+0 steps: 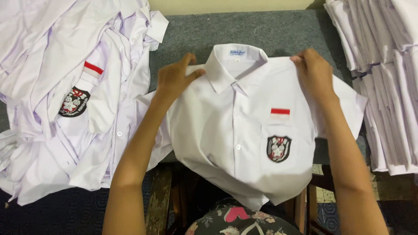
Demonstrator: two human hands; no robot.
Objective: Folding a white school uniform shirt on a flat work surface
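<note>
A white short-sleeved shirt (226, 130) lies face up on the grey table (261, 30), collar away from me, buttoned, its lower hem hanging over the near edge. On its chest pocket are a red-and-white stripe patch (280, 113) and a dark shield badge (278, 148). My left hand (174, 78) grips the shirt's shoulder at the left of the collar. My right hand (314, 72) pinches the other shoulder at the right of the collar.
A loose heap of unfolded white shirts (65, 100) with the same badges covers the left side of the table. A stack of folded white shirts (387, 82) stands at the right. Below the table edge I see wooden legs and flowered cloth on my lap (235, 219).
</note>
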